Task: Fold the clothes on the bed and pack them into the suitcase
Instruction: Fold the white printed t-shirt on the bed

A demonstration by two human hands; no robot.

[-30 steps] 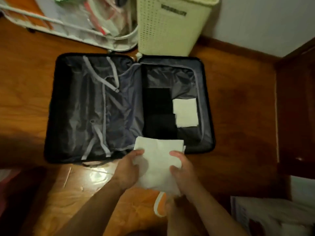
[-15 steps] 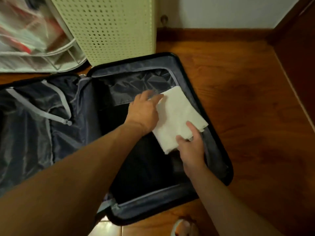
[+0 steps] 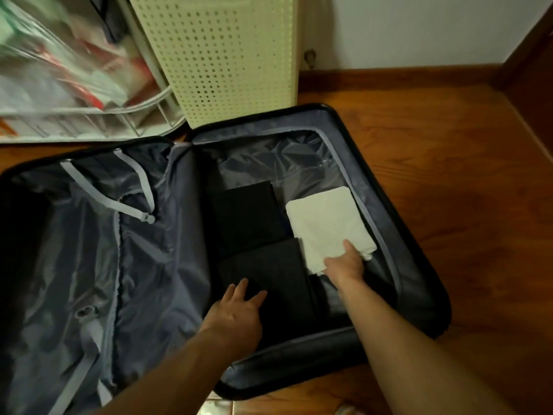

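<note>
Both hands are in the suitcase: right hand pinches the white folded cloth, left hand lies flat-fingered beside it.

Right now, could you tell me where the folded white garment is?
The folded white garment lies in the right half of the open suitcase, beside the dark folded clothes, with the right hand on its near edge.

left hand flat, fingers straight (spread), right hand curled, pinching
</note>
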